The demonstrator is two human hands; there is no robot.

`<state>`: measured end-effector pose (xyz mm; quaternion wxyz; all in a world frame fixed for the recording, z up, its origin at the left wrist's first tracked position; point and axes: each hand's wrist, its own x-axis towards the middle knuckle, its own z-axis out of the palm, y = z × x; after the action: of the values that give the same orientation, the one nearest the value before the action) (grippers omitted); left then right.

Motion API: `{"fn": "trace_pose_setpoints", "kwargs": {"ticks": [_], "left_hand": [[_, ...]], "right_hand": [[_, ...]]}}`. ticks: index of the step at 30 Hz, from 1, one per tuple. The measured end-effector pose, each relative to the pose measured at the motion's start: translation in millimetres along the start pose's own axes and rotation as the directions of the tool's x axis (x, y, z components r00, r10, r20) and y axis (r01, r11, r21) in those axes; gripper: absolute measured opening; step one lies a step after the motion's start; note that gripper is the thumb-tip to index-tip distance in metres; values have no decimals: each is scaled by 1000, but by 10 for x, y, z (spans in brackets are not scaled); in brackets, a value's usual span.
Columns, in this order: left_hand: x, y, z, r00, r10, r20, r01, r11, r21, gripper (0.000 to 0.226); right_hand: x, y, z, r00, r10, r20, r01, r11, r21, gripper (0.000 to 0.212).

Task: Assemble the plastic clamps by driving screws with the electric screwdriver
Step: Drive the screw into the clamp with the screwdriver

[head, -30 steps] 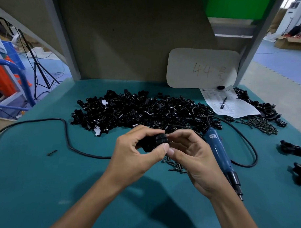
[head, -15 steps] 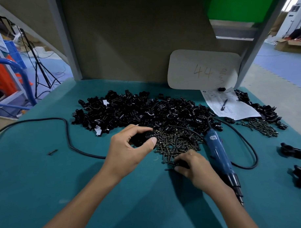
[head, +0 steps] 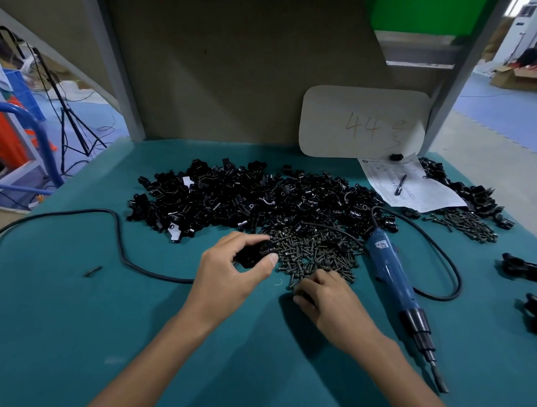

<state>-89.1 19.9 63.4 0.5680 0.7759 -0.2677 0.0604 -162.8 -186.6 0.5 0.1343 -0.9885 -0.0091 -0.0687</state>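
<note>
Two hands: your left hand (head: 233,271) grips a black plastic clamp (head: 253,255) between thumb and curled fingers. Your right hand (head: 328,295) is apart from it, fingertips curled down on the near fringe of the screw pile (head: 314,250). Whether it has pinched a screw cannot be told.
Clamp position: mid-worktop (head: 83,331), at the left fringe of the screw pile.
Clamp handling: probably light, stiff and smooth-moulded. Hold it by the body and keep your thumb off the screw hole.
Screw handling: tiny and light, and they look prone to roll. Pinch one by the shank, head up.
Electric screwdriver (head: 391,275): lying just right of your right hand, bit towards the near edge, not in use. It is likely the heaviest item here, so take it round the blue barrel and mind the drag of its cord (head: 446,276).
Containers: none in view.
Loose stock: the heap of clamp parts (head: 245,198) lies towards the back edge, touching the screw pile. A second screw pile (head: 466,224) lies towards the right edge.
Right edge: two black clamps (head: 520,269), set well apart from the heaps and probably finished.
</note>
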Motion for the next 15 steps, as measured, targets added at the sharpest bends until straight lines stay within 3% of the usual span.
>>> {"fn": "trace_pose_setpoints", "kwargs": {"ticks": [2, 4, 6, 8, 9, 11, 15], "left_hand": [[-1, 31, 7, 999, 40, -12, -40, 999, 18, 22], [-6, 54, 13, 996, 82, -21, -81, 996, 41, 21], [-14, 70, 16, 991, 127, -28, -125, 989, 77, 21], [-15, 85, 17, 987, 157, -28, -154, 984, 89, 22], [-16, 94, 18, 986, 166, -25, -164, 983, 85, 22], [-17, 117, 23, 983, 183, -18, -181, 981, 73, 24], [-15, 162, 32, 979, 202, -16, -201, 978, 58, 30]], "right_hand": [[2, -44, -52, 997, 33, -68, -24, 992, 124, 19], [8, -80, -169, 976, 169, -137, -106, 919, 380, 6], [13, -124, -341, 950, 285, -128, -124, 719, 684, 6], [3, -189, -532, 950, 291, -113, -44, 483, 875, 11], [-10, -227, -615, 956, 269, -118, 0, 403, 915, 13], [-34, -313, -735, 966, 214, -142, 63, 336, 940, 15], [-40, -428, -831, 974, 168, -154, 81, 373, 924, 13]]}}
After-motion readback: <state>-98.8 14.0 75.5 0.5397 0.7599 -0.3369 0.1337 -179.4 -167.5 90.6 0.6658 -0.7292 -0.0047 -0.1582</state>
